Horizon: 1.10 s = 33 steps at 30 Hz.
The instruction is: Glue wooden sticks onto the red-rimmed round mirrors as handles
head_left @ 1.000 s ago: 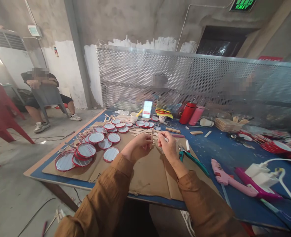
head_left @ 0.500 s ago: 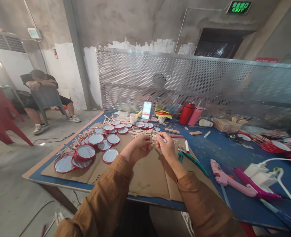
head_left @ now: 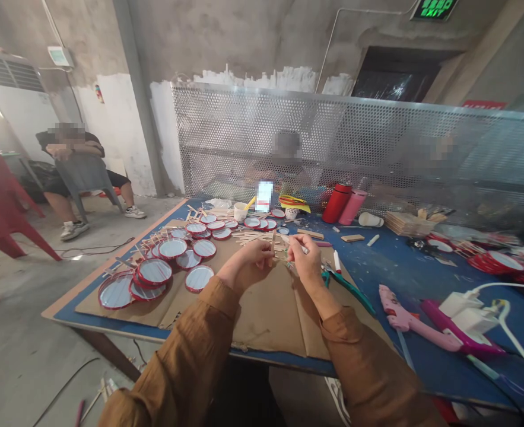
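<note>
The cardboard (head_left: 266, 317) looks stiff but bendable, best lifted by two opposite edges. Right of the cardboard, the pink glue gun (head_left: 402, 319) seems light, its nozzle possibly hot, so the handle is the place to grip. At the cardboard's right edge, the teal-handled pliers (head_left: 355, 293) should be rigid and heavier. On the cardboard's left part, the red-rimmed discs (head_left: 155, 271) look thin and perhaps fragile, better taken by their rims. Above its middle, the right hand (head_left: 308, 261) has its fingers curled together round a white pen-like piece (head_left: 305, 249), likely light and smooth; beside it, the left hand (head_left: 255, 260) pinches a thin wooden stick (head_left: 273, 239) upright, light, stiff, snappable, safest held low
</note>
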Each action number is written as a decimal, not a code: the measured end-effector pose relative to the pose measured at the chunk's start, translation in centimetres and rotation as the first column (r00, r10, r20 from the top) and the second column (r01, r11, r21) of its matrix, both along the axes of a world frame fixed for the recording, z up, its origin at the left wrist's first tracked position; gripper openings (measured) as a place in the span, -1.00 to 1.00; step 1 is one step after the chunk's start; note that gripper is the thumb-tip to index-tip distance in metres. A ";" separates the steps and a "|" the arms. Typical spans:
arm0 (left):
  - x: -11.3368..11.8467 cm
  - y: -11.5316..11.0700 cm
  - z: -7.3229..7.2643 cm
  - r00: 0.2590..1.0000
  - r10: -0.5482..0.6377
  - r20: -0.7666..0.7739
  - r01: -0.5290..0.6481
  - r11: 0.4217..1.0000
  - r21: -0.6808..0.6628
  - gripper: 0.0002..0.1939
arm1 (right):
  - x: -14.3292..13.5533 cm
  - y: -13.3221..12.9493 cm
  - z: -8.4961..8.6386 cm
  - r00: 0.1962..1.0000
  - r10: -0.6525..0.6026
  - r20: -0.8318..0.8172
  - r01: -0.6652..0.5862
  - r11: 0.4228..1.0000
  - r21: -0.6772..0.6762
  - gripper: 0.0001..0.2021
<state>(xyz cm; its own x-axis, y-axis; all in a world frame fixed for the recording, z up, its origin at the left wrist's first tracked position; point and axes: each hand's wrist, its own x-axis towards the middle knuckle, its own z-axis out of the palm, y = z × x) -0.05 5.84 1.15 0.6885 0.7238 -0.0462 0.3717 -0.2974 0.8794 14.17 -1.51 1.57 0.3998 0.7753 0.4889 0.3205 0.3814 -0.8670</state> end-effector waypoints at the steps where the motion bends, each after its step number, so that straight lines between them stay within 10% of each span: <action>1: 0.0 0.0 0.0 1.000 0.002 -0.002 -0.002 1.000 0.001 -0.88 | 0.0 0.0 -0.1 1.000 0.008 0.003 -0.008 1.000 0.002 -0.74; 33: -0.1 -0.1 0.1 0.999 -0.053 0.011 0.053 0.998 0.017 -0.83 | -0.1 -0.2 0.3 0.996 0.081 0.047 -0.079 0.996 -0.047 -0.69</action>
<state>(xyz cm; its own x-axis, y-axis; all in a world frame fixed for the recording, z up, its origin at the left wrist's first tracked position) -0.16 5.72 1.23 0.7264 0.6868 -0.0258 0.3447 -0.3315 0.8782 14.08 -1.71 1.91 0.3120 0.8254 0.4704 0.3325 0.3690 -0.8679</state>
